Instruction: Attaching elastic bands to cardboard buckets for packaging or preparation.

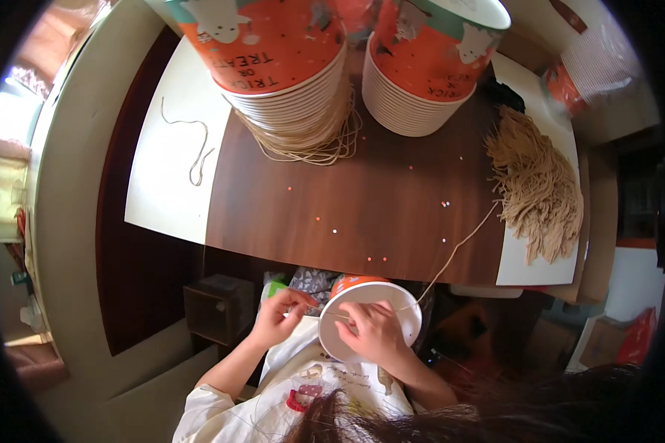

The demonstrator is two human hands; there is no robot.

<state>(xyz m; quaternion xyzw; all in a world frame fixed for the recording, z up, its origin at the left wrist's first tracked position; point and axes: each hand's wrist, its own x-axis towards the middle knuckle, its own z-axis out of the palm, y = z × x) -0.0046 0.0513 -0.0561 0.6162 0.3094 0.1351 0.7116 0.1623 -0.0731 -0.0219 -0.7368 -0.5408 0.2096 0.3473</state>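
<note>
Cord (455,252) between hands (279,320) (377,332), across open bucket (409,325)

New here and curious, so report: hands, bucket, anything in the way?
Left hand at left rim of bucket, right hand over its mouth. White inside showing. Cord runs from right hand to tan bundle. Nothing visibly blocking; stacked buckets farther back.

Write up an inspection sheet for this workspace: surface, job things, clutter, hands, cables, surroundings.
Surface: brown table, pale at both ends.
Job's things: bucket at the lap; cord running from it to the tan cord bundle; left bucket stack with cord loops around it; right bucket stack.
Clutter: scattered small dots; loose cord piece.
Hands: left hand beside the bucket; right hand over its opening; grip unclear.
Cables: nothing seen.
Surroundings: dark box; red bag.
</note>
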